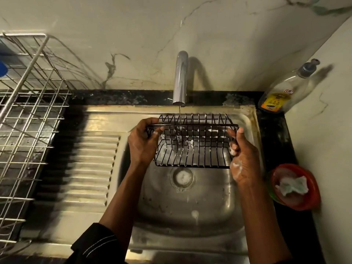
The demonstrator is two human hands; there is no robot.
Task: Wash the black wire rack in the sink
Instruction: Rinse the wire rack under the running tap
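Head view: hands (L hand (142,141), R hand (244,159)) tight round black wire rack (192,147) under tap (181,77); bottle (282,92) label illegible

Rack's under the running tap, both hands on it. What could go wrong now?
Suds coat the right hand and the black wire rack, so the grip may slip. The thin stream from the tap hits only its left part; foam on the right wires may stay.

Soapy black wire rack (192,141) (foam along its bars) aloft, tilted, over the steel sink (171,212)
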